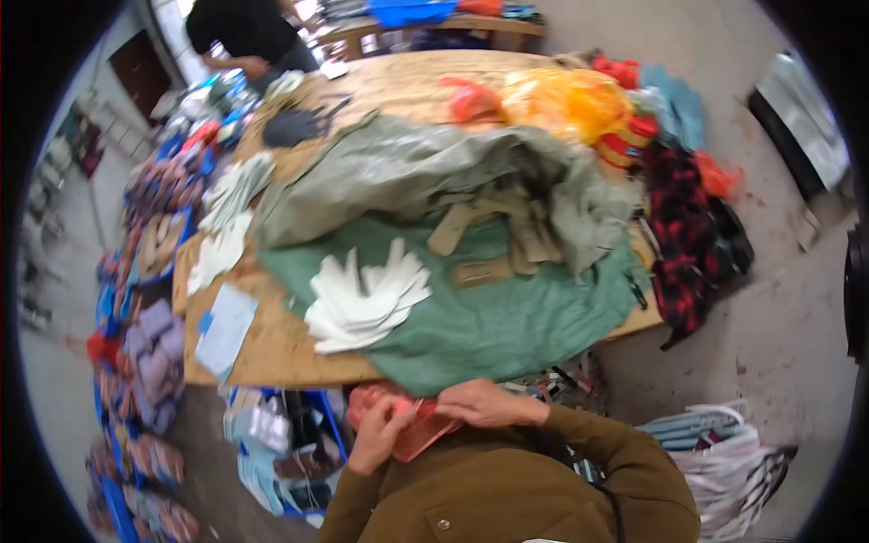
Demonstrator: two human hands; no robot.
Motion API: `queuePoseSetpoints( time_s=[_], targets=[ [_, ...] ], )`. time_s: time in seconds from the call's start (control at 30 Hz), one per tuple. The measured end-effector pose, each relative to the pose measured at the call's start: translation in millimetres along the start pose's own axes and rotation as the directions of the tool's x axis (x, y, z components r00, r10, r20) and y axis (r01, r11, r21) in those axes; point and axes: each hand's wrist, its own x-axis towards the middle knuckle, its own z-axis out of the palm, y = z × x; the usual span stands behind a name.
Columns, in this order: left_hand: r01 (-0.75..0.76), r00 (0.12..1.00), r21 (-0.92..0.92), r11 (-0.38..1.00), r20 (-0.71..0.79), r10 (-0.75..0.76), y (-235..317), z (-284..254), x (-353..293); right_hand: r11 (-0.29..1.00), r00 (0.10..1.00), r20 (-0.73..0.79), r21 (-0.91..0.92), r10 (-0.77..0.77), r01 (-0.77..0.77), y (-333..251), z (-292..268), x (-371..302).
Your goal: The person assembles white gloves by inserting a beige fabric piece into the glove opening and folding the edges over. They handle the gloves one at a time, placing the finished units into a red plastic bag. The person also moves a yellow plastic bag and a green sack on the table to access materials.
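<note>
We find the red plastic bag (424, 442) off the table, held just below its near edge and close against the wearer's brown clothing. The left hand (384, 434) pinches it at its upper side, thumb and fingers pressed together on the plastic; the right hand (482, 404) pinches the opposite upper corner. In our judgement the handling of this bag is under way and not complete: both hands are engaged on it and it has not been set down. On the table (272, 364), we note a fanned stack of white glove-shaped pieces (364, 303) already laid out on the green sheet (507, 337), and tan pieces (482, 271) lying loose beside the folds of the grey-green sheet (389, 167); neither group is being touched, so any work on them remains open as far as we can see. We cannot establish what the bag contains or whether its mouth is open, since fingers and blur obscure it. The grey-green folds may conceal further pieces. A second person (244, 41) is cut off at the upper edge.
</note>
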Motion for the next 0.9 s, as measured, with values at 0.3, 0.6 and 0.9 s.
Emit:
queuePoseSetpoints(
  time_s=[0.3,0.6,0.9],
  targets=[
    [-0.335,0.921,0.536,0.775,0.016,0.388,-20,5,2,0.973,0.983,-0.012,-0.15,-0.181,0.177,-29,6,38],
    [-0.313,0.913,0.737,0.599,0.06,0.403,9,2,2,0.942,0.981,0.039,-0.274,-0.19,0.194,16,12,22],
    [0.174,0.984,-0.104,0.979,-0.017,-0.176,4,-3,2,0.978,0.965,0.207,-0.096,-0.162,0.184,-16,3,-15]
  ],
)
